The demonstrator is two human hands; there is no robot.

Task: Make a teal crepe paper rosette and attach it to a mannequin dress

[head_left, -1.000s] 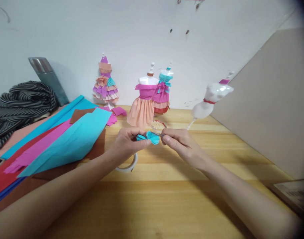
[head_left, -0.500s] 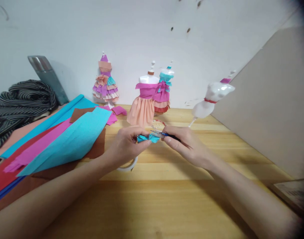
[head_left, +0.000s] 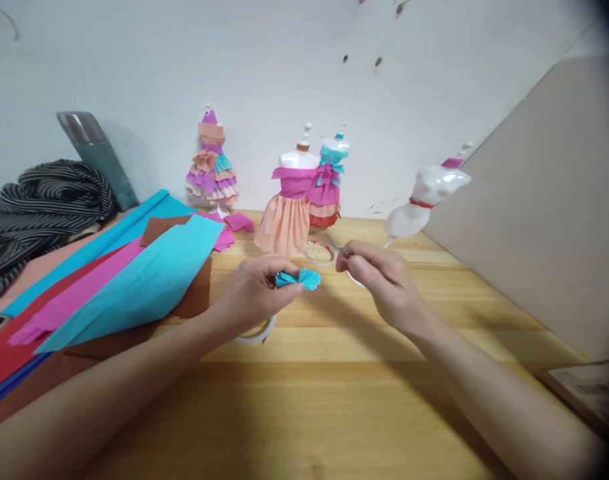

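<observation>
The left hand grasps a cyan paper piece between the thumb and the fingers, and it holds the piece above the worktop, in the middle of the view. The pinch is on the gathered part, so the pleated end spreads out like a small fan towards the other hand; I suppose this grip is chosen because thin paper is easily crushed, and because the fan remains reachable this way. The right hand is closed around a small metal tool (perhaps scissors, but the fingers hide most of it), and its thin tip points away from the person, apart from the paper. Below the left wrist lies a white tape roll, probably placed there to be near to both hands. The coloured paper sheets lie overlapping on the left side, likely so that each colour can be seen and pulled out. The dress form with the peach skirt stands just beyond the hands, while the bare white dress form appears tilted at the right. Their place towards the wall seems sensible, since the forearms do not knock them there.
</observation>
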